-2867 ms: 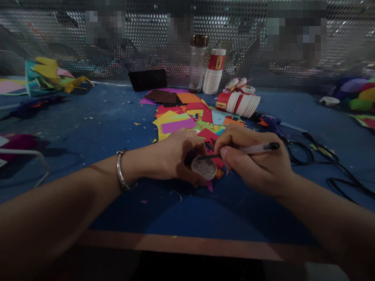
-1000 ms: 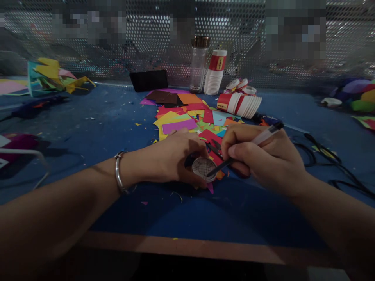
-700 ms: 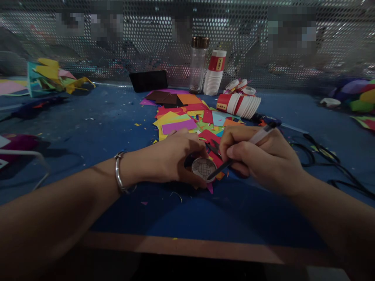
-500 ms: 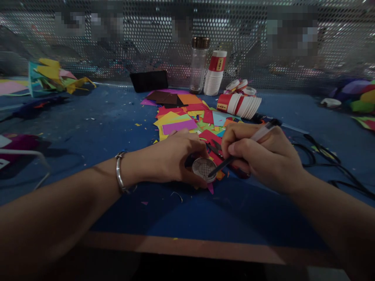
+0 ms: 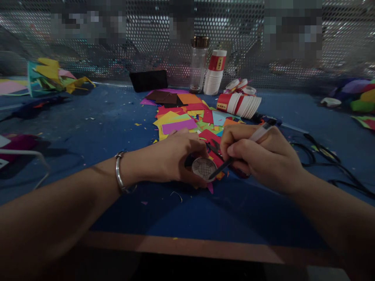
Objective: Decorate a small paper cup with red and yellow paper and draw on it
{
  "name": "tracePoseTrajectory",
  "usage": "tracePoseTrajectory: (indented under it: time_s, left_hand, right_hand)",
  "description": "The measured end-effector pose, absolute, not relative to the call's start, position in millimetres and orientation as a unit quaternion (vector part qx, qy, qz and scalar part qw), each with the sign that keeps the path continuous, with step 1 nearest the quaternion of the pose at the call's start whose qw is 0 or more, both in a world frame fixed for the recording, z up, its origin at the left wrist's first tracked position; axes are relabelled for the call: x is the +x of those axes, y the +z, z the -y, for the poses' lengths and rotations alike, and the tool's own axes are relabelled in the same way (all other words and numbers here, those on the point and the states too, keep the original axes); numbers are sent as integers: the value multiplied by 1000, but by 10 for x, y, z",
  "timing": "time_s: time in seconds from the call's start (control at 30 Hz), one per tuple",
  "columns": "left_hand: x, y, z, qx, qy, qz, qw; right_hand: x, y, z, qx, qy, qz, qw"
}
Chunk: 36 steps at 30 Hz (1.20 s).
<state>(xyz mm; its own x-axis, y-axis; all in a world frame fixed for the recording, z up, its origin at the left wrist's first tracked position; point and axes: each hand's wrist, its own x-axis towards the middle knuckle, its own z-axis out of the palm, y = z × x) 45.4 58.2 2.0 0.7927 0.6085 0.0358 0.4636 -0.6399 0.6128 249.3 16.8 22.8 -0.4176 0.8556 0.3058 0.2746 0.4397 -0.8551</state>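
Observation:
My left hand [image 5: 184,160], with a silver bracelet on its wrist, is closed around what looks like a paper cup, its round white bottom [image 5: 202,168] turned up toward me. Dark crossing lines form a grid on that bottom; the cup's side is hidden by my fingers. My right hand [image 5: 258,156] pinches a pen [image 5: 260,132] with a clear barrel and a black end. The pen's dark tip touches the right part of the gridded bottom, near the rim. Partly behind my right hand lie scissors [image 5: 215,148], blades showing between the hands.
Coloured paper pieces [image 5: 178,127] cover the table's middle. Behind stand a black phone-like slab [image 5: 149,80], a glass bottle [image 5: 198,66] and stacked paper cups [image 5: 215,74]; another cup stack [image 5: 238,105] lies sideways. A black cable [image 5: 325,150] curls at right; a perforated metal screen [image 5: 146,43] closes the back.
The pen tip has shifted very slightly across the gridded bottom, with more dark lines visible on it. Both hands stay almost in place.

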Motion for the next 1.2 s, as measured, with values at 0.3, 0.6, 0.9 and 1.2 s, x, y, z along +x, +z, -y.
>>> tracePoseTrajectory:
  time_s: [0.3,0.6,0.9,1.2]
  left_hand:
    - [455,4,-597,898,120,-285,313]
    - [463,31,-570,899,122,-294,302]
    - [446,-17,-609,910,133,-269,286]
    - [442,-7,-591,899,137,-277,309]
  right_hand:
    - [2499,218,-189,-374,350,758,404]
    - [2508,226,-176,-378,359,765,378]
    - [2516,226,-171,-394,331,764,390]
    - [2500,256,-177,-386,361,758,381]
